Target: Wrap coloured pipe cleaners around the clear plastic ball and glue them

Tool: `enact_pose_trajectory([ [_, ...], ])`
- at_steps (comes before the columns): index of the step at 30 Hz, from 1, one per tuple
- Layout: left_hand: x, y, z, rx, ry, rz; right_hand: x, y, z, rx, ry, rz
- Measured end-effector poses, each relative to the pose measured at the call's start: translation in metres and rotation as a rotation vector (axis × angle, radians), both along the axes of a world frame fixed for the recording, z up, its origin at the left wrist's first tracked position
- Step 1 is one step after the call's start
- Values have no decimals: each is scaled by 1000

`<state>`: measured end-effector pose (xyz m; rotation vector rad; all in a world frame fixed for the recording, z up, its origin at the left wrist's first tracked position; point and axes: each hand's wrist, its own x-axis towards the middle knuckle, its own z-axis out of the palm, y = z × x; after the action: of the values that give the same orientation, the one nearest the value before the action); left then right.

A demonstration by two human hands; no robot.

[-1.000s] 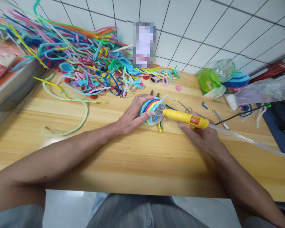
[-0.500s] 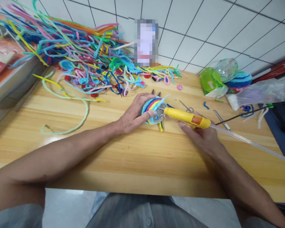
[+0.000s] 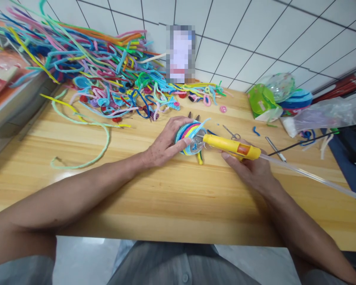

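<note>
My left hand (image 3: 172,140) is closed around a clear plastic cup (image 3: 197,143) wrapped in bands of blue, pink and yellow pipe cleaner (image 3: 191,130). A loose light-blue end sticks up from the wrapping. In my right hand (image 3: 252,168) is a yellow hot glue gun (image 3: 231,146), its nozzle at the cup near my left thumb. A long clear glue stick (image 3: 311,176) runs out of the gun's back toward the right. Most of my right fingers are hidden behind the gun. Just under the cup shows a short yellow-green piece (image 3: 199,159).
Many coloured pipe cleaners (image 3: 106,67) are heaped at the back left. A blurred-out phone (image 3: 180,55) leans on the tiled wall. Small scissors (image 3: 233,133) and a silver pen-like tool (image 3: 275,149) lie beyond my right hand. A green packet (image 3: 262,102) and a plastic bag (image 3: 329,114) stand back right.
The whole view shifts slightly and back with the head. Both hands, the cup and the glue gun keep almost the same positions.
</note>
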<state>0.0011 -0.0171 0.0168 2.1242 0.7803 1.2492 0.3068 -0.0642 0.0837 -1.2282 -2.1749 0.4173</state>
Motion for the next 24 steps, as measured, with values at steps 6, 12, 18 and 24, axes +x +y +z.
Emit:
enact_pose_trajectory([
  [6,0,0,0,-10,14,2,-6,-2,2,10,-6,2],
  [12,0,0,1,-15,1,1,3,0,-3,-42,24,23],
  [18,0,0,0,-10,-12,-4,-1,0,0,-16,17,26],
  [24,0,0,0,-19,3,-1,-4,-2,0,-19,-11,-10],
])
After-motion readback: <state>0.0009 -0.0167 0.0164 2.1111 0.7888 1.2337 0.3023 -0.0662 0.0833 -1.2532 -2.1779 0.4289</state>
